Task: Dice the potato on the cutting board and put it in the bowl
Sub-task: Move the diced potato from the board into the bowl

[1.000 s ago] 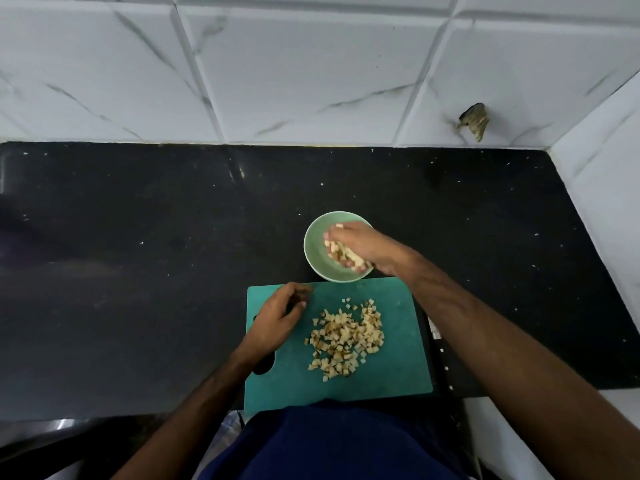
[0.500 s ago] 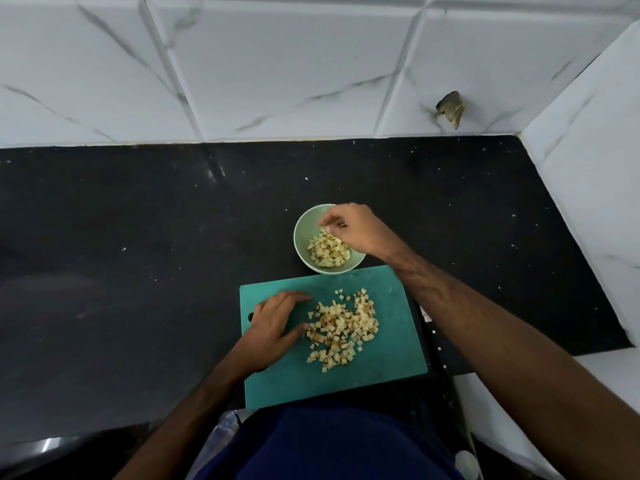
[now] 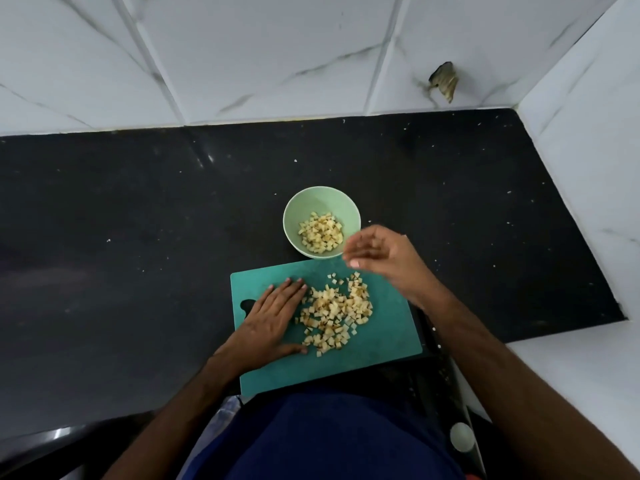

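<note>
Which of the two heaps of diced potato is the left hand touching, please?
The heap on the cutting board: the left hand lies flat against its left edge. The heap in the bowl sits beyond the board, untouched by either hand.

Dim, even light; wide-angle bending; right hand (image 3: 379, 252) blurred.

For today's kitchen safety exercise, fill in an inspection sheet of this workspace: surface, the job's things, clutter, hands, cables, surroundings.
Surface: black countertop, pale specks scattered on it.
Job's things: teal cutting board at the front edge, a pile of diced potato on it; green bowl just behind the board, partly filled with dice.
Clutter: nothing seen beyond the specks.
Hands: left hand flat on the board, fingers straight, beside the pile; right hand blurred, raised between bowl and pile, holding nothing visible.
Cables: nothing seen.
Surroundings: white marble-look tiled wall with a damaged spot.
</note>
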A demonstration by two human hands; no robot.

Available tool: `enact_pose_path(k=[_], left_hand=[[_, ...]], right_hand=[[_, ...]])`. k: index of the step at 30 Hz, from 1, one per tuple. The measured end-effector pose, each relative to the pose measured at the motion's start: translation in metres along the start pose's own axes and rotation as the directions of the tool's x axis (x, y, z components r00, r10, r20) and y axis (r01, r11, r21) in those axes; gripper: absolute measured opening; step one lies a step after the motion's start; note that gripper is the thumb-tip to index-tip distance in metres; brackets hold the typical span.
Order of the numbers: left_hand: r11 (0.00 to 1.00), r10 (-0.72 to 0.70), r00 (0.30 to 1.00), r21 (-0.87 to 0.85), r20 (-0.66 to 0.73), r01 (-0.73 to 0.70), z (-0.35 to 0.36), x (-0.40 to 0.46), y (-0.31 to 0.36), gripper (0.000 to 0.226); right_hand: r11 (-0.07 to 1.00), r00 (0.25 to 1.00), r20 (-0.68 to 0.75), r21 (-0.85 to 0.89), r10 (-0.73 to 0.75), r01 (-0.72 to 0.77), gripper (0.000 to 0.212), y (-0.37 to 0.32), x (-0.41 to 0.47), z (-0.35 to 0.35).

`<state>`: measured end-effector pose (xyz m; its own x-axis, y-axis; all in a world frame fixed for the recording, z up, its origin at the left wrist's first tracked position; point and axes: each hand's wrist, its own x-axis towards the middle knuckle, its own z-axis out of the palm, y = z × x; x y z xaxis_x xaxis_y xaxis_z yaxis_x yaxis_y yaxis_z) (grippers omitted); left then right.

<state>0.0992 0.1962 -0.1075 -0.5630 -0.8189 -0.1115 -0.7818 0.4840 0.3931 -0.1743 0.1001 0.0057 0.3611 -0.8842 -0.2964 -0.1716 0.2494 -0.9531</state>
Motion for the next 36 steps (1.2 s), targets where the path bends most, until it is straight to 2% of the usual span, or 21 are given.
enact_pose_path(k=[1,2,4,6,9,12,16,19,22,24,30,36], left_hand=[[0.999,-0.001,1.0,0.038,-0.001,0.001,0.0,-0.001,-0.001,0.113],[0.996,-0.003,1.0,0.084,-0.004,0.004,-0.001,-0.001,-0.001,0.111],[0.983,-0.004,1.0,0.184,-0.003,0.005,0.0,-0.001,-0.002,0.109],[0.968,0.006,1.0,0.252,0.021,-0.011,0.001,-0.001,-0.003,0.106],[0.956,0.021,0.999,0.292,0.042,-0.032,0.001,0.005,0.0,0.103],[0.949,0.018,0.998,0.313,0.067,-0.038,0.003,0.01,0.007,0.098],[0.956,-0.025,0.998,0.292,0.051,0.009,0.003,0.02,0.019,0.088],[0.973,-0.082,0.997,0.219,0.018,0.076,0.006,0.023,0.029,0.088],[0.968,-0.23,0.971,0.088,-0.064,0.236,0.009,0.026,0.036,0.09],[0.957,-0.289,0.951,-0.013,-0.113,0.289,0.011,0.028,0.039,0.093],[0.901,-0.31,0.909,-0.39,-0.278,0.187,0.007,0.023,0.04,0.086],[0.845,-0.353,0.881,-0.511,-0.314,0.157,0.009,0.021,0.039,0.079]], right_hand=[[0.989,0.999,-0.014,-0.147,0.033,-0.034,0.041,0.014,-0.016,-0.004],[0.951,0.998,-0.033,-0.303,0.047,-0.055,0.054,0.029,-0.03,-0.006],[0.81,0.999,0.003,-0.585,0.043,-0.033,0.102,0.063,-0.046,-0.005],[0.666,0.994,0.093,-0.745,0.063,0.028,0.14,0.091,-0.049,0.002],[0.498,0.984,0.178,-0.856,0.023,0.143,0.154,0.108,-0.04,0.025],[0.465,0.975,0.202,-0.858,-0.089,0.22,0.147,0.114,-0.029,0.05],[0.43,0.956,0.193,-0.861,-0.219,0.272,0.122,0.123,-0.016,0.067],[0.398,0.934,0.194,-0.864,-0.3,0.307,0.1,0.128,-0.013,0.07],[0.354,0.917,0.185,-0.881,-0.354,0.315,0.087,0.126,-0.014,0.074],[0.306,0.904,0.19,-0.897,-0.384,0.318,0.077,0.124,-0.012,0.075],[0.119,0.827,0.365,-0.884,-0.427,0.452,0.046,0.118,-0.004,0.079],[-0.002,0.776,0.521,-0.83,-0.356,0.557,0.038,0.104,0.011,0.082]])
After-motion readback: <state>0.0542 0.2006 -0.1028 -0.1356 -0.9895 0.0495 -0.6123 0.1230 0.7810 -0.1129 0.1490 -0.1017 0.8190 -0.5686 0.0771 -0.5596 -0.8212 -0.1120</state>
